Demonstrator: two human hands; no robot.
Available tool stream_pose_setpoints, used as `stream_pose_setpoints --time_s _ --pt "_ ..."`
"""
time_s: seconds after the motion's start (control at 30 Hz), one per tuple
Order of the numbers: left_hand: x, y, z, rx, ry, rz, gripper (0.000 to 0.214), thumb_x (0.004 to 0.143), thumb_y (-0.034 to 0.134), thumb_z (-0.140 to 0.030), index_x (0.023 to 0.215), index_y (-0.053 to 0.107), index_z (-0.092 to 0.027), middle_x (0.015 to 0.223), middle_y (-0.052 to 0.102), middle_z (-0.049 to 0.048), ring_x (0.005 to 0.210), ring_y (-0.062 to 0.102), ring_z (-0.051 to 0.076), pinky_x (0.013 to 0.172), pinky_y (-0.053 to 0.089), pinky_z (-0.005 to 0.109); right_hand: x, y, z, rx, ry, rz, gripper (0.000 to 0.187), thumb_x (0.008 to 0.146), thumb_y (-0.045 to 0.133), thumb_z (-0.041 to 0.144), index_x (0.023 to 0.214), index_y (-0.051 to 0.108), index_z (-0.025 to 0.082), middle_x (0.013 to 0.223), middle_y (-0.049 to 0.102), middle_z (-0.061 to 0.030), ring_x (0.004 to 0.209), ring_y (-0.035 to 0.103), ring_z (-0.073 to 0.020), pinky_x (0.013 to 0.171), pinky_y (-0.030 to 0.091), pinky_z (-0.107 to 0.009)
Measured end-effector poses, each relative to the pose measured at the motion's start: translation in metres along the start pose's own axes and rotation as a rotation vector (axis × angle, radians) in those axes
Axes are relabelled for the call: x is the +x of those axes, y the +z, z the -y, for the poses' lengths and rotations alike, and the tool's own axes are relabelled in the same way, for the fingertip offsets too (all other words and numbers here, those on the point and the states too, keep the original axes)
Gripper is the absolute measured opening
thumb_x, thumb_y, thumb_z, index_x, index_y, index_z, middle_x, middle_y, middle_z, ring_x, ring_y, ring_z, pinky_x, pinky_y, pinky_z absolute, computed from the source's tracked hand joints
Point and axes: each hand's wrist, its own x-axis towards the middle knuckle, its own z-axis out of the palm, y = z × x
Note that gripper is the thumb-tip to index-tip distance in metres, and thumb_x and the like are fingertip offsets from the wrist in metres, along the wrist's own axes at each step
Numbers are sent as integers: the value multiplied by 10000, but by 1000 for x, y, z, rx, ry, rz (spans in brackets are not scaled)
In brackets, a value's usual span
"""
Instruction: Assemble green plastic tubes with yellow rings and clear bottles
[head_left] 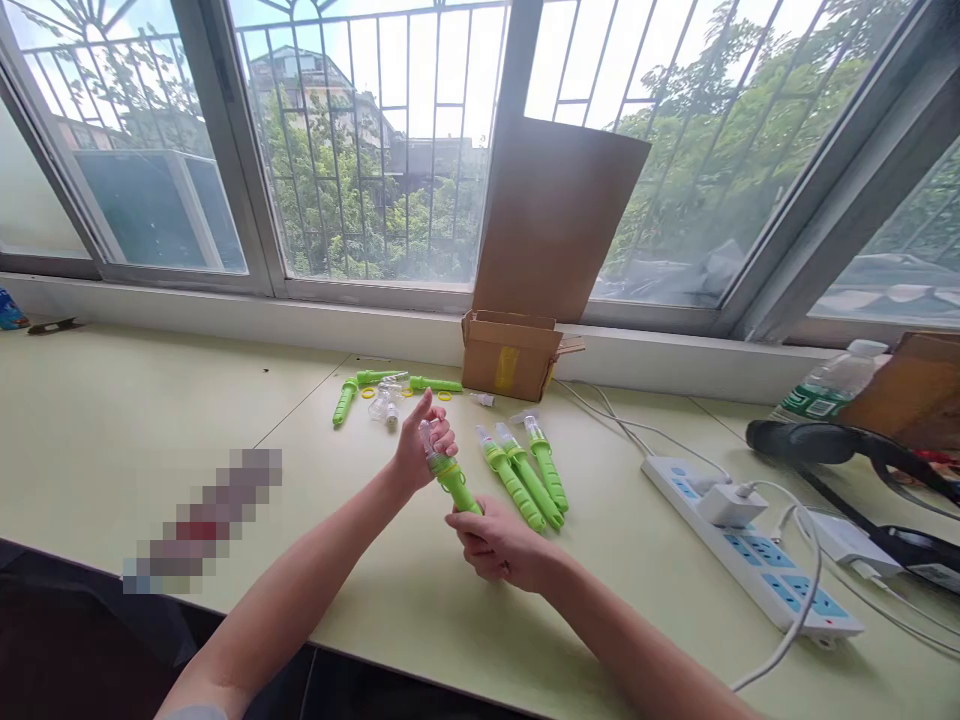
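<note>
Both my hands hold one green plastic stick with a clear top (448, 478) above the pale green table (135, 430). My left hand (424, 445) is closed round its clear upper end. My right hand (499, 545) grips the lower end of the green handle. Just to the right, three matching green sticks (525, 475) lie side by side on the table. Farther back lie loose green handle parts (360, 385), clear caps (384, 405) and small yellow rings (367, 393).
A small open cardboard box (510, 355) stands by the window sill, a cardboard sheet (559, 215) leaning behind it. A white power strip (750, 550) with cables lies at right, beside a black headset (832, 442) and a water bottle (825, 385).
</note>
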Motion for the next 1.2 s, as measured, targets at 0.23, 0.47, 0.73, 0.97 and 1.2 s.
stream_pose_setpoints --time_s 0.23,0.47,0.73,0.97,1.2 --pt "1 0 5 61 61 -137 486 657 709 -607 794 499 -191 429 361 -99 353 388 68 438 388 211 9 6 -10 -205 -156 -288 240 796 527 374 704 356 233 474 305 103 366 268 -70 378 187 -210" --pt "4 0 15 63 106 -261 556 608 705 -667 772 463 -194 425 377 -99 368 415 82 471 414 233 11 -3 -12 -827 -347 -714 185 804 477 242 648 384 211 565 454 21 526 379 -126 516 223 -260" --pt "2 3 11 74 80 -252 544 632 691 -662 792 514 -173 380 325 -107 323 352 68 394 344 207 10 5 -11 -433 -324 -416 238 783 530 315 671 344 218 550 320 69 487 297 -88 466 233 -232" --pt "-1 8 7 57 21 -140 554 665 656 -676 806 563 -149 369 291 -110 305 319 54 377 336 196 -3 0 2 64 23 11 355 758 613 381 673 300 237 470 248 122 373 142 -40 361 76 -196" --pt "0 4 6 78 51 -147 601 657 631 -710 869 571 -151 392 357 -94 332 370 68 411 375 207 4 6 -4 -64 -80 -141 311 788 562 426 689 332 240 446 312 117 336 232 -55 352 142 -201"
